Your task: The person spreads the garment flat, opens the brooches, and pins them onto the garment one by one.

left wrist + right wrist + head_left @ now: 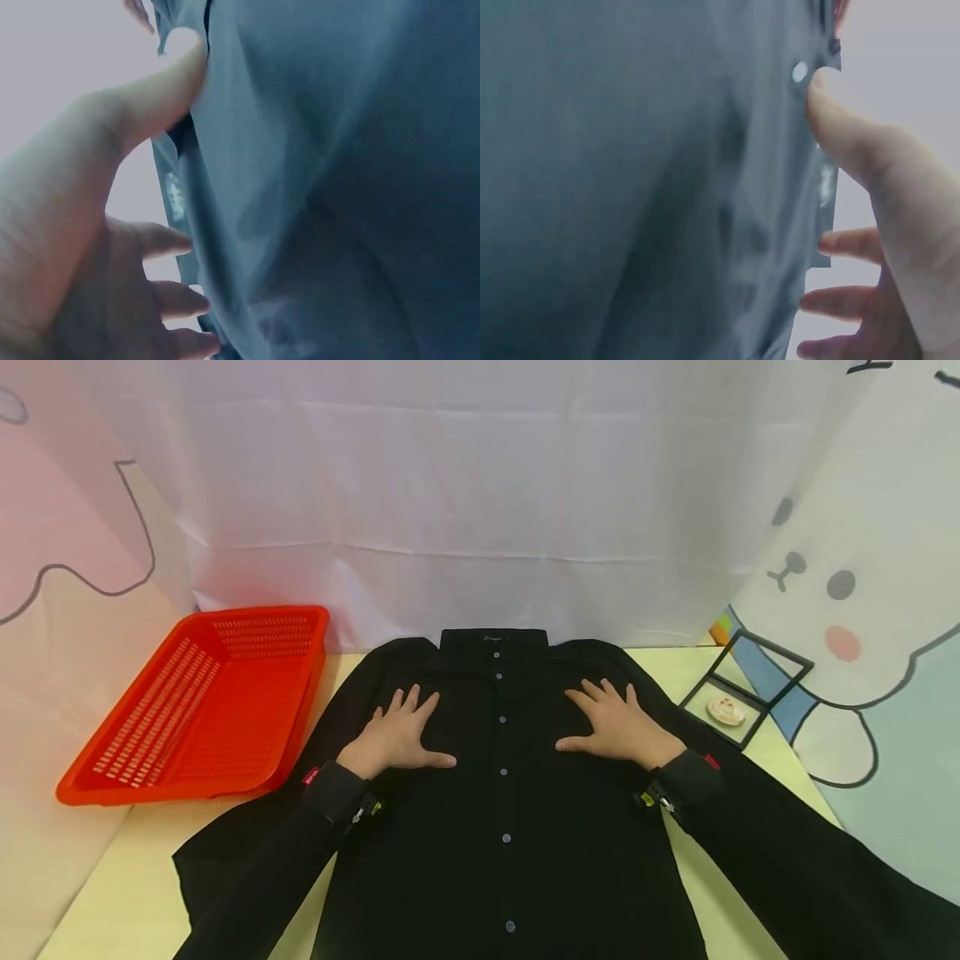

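A black button-up shirt (480, 827) lies spread front side up, its collar (491, 641) at the far end and its buttons running down the middle. On the chest, left of the button line, my left hand (397, 733) rests with fingers spread. My right hand (618, 725) lies on the other side of the chest, fingers spread too. In the left wrist view the thumb (161, 90) touches the dark cloth. The right wrist view has the thumb (855, 135) near a pale button (799, 72). Neither hand grips the cloth.
A red plastic basket (225, 727) stands at the left beside the shirt's sleeve. On the right, a black-framed clear case (738, 697) holds a small pale oval object. White and cartoon-printed sheets hang around the pale yellow table (135, 877).
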Tool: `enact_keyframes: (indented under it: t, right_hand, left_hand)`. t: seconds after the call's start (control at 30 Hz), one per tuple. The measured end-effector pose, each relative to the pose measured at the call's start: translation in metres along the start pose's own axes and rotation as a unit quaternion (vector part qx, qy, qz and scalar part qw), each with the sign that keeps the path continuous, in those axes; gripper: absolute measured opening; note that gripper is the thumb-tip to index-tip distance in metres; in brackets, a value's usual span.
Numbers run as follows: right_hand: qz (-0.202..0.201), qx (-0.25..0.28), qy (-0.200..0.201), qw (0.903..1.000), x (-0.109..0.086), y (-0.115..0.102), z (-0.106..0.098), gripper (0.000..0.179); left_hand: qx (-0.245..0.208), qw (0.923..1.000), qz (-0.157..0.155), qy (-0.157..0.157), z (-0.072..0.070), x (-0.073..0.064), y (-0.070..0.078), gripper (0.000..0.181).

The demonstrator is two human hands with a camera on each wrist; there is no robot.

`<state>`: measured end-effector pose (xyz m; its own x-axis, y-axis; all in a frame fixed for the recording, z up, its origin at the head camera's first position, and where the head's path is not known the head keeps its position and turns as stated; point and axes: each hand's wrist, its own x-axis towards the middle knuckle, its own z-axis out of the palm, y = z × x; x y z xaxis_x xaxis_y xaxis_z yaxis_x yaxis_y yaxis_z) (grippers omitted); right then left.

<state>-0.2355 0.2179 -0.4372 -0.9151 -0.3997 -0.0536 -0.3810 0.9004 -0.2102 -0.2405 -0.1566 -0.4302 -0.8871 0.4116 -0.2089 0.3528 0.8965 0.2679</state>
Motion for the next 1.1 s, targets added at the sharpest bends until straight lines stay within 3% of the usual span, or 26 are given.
enact_keyframes:
  t: [0.2, 0.43, 0.6, 0.83, 1.1]
  right_hand:
    - [0.001, -0.025, 0.072, 0.9971, -0.031, -0.018, -0.002, 0.107]
    - [0.017, -0.042, 0.129, 0.9906, -0.058, -0.044, -0.014, 0.115]
    - [0.048, -0.012, 0.154, 0.9868, -0.074, -0.067, -0.019, 0.114]
    - [0.088, 0.039, 0.160, 0.9824, -0.089, -0.090, -0.012, 0.112]
    - [0.097, 0.049, 0.164, 0.9805, -0.092, -0.092, 0.007, 0.110]
  left_hand:
    - [0.051, 0.9948, 0.013, 0.087, 0.012, -0.019, 0.015, 0.124]
    - [0.055, 0.9885, -0.002, 0.140, 0.011, -0.047, 0.040, 0.125]
    - [0.065, 0.9816, -0.034, 0.176, 0.012, -0.065, 0.056, 0.130]
    - [0.057, 0.9849, -0.056, 0.153, 0.024, -0.088, 0.072, 0.134]
    - [0.051, 0.9882, -0.050, 0.135, 0.038, -0.090, 0.078, 0.132]
